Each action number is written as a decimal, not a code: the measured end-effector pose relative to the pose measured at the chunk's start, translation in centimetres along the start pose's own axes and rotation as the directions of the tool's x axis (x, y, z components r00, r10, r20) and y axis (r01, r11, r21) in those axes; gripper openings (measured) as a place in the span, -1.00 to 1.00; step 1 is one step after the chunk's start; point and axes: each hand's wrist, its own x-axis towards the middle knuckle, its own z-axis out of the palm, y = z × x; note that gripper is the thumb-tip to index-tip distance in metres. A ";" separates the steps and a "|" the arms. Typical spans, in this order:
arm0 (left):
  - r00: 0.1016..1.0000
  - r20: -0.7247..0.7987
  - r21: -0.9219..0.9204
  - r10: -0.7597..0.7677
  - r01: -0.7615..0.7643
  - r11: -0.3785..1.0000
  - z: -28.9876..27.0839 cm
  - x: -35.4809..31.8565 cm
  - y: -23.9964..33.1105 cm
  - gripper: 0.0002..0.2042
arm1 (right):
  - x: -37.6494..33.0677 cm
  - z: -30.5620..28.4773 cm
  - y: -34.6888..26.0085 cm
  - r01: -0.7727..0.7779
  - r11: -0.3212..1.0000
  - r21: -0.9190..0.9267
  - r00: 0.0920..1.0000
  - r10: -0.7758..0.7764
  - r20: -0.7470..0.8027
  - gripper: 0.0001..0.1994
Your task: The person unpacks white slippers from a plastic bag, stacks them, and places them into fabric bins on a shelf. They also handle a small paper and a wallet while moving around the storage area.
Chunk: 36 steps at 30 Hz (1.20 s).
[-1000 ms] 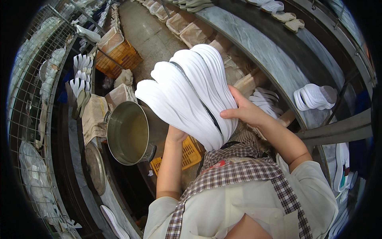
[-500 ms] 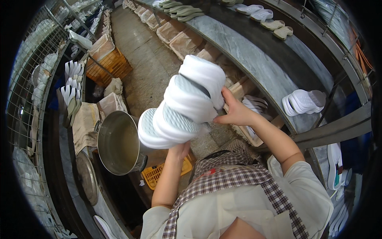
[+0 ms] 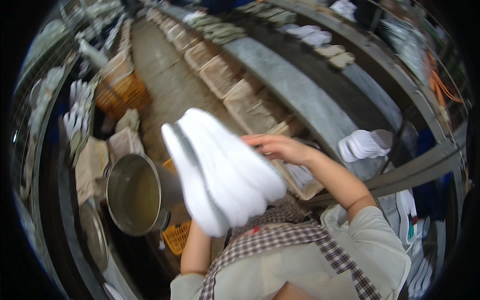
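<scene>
Soles [image 3: 227, 167] look matt, rubbery; pot [image 3: 170, 187] is smooth metal, dull sheen; apron [image 3: 280, 236] is woven cloth; crate [image 3: 125, 97] is plastic.

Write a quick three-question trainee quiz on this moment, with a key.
1. True or false: the metal pot is to the left of the white soles.
2. Whose fingers show against the stack's edge: A) the left hand's; B) the right hand's; C) neither hand's?
3. Fill in: the person's apron has a ____ pattern.

Key: 1. True. 2. B, the right hand. 3. Checked.
</scene>
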 end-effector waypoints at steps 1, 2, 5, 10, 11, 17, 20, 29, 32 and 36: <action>1.000 -0.008 -0.025 0.009 -0.009 1.000 0.0 0.0 0.3 -0.46 | -0.1 0.5 0.4 -0.126 0.988 0.089 0.989 0.132 -0.068 -0.46; 1.000 -0.002 -0.071 0.020 -0.020 0.997 0.2 0.1 0.5 -0.46 | -0.2 1.0 0.9 -0.103 0.990 0.095 0.994 0.106 -0.022 -0.35; 0.998 0.029 -0.190 0.056 -0.049 0.981 0.9 0.5 1.2 -0.45 | -0.4 2.9 2.2 0.118 0.971 -0.209 0.992 -0.124 -0.016 -0.25; 1.000 -0.010 -0.084 0.025 -0.026 0.996 0.6 -0.1 1.4 -0.44 | -0.7 5.0 2.3 0.098 0.995 0.001 0.987 -0.097 -0.131 -0.22; 1.000 -0.001 -0.091 0.013 -0.013 0.996 0.3 -0.4 1.3 -0.44 | -0.7 5.1 2.1 0.099 0.976 0.192 0.990 -0.077 -0.121 -0.21; 0.995 0.098 -0.199 0.012 0.008 0.980 -1.6 -1.3 1.7 -0.42 | -1.5 3.6 1.8 0.161 0.392 0.906 0.981 0.032 -0.189 -0.29; 0.989 0.148 -0.253 0.018 0.021 0.967 -1.5 -1.1 1.9 -0.40 | -1.2 3.9 3.2 0.205 0.592 0.779 0.966 0.005 -0.258 -0.27; 0.954 0.301 -0.398 0.017 0.109 0.911 -0.8 -0.5 0.8 -0.35 | 0.1 5.0 9.2 0.127 0.515 0.847 0.991 -0.031 -0.130 -0.29; 0.840 0.536 -0.574 0.078 0.295 0.764 -0.5 0.5 0.7 -0.33 | -0.6 4.6 10.9 0.040 0.281 0.959 0.993 0.094 -0.069 -0.36; 0.807 0.559 -0.605 0.187 0.244 0.758 0.2 1.2 0.9 -0.32 | -0.8 4.4 12.4 0.076 0.186 0.980 0.995 0.056 -0.088 -0.47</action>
